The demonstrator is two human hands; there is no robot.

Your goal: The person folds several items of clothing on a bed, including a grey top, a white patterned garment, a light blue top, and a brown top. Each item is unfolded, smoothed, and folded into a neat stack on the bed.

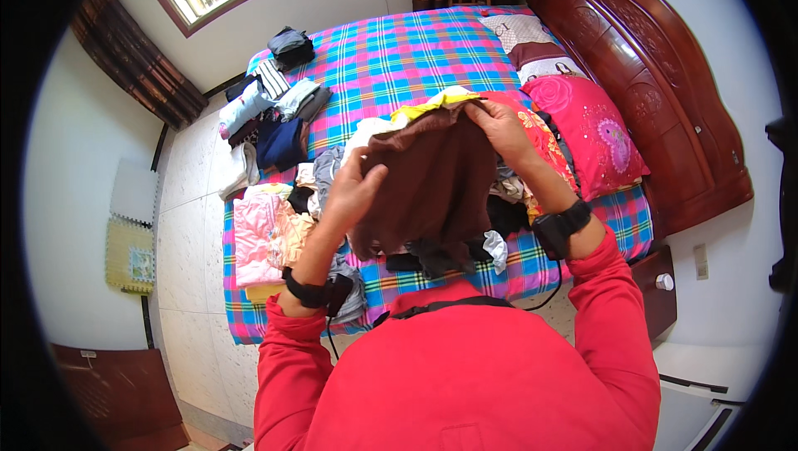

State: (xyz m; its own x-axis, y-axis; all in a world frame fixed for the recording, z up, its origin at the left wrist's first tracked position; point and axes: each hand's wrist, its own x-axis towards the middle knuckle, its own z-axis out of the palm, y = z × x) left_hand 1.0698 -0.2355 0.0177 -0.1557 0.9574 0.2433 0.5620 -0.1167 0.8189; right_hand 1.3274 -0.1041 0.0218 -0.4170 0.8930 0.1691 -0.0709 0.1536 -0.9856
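Note:
A dark brown garment [430, 176] hangs spread between my two hands above the bed. My right hand [502, 133] pinches its upper right corner. My left hand [356, 189] has its left edge, with the thumb in front and the fingertips partly hidden by the cloth. Behind the garment's top edge show white and yellow cloth [436, 104] and red patterned fabric [541, 130]. Dark clothes [430, 258] and a small white cloth piece [496, 250] lie below it on the plaid bedsheet [399, 52].
Folded clothes, including a navy one [280, 142], sit at the bed's left end. Nearer are pink clothes [257, 239] and grey cloth [346, 289]. A pink pillow [589, 133] lies by the carved wooden headboard [648, 89]. A nightstand [654, 292] stands at right.

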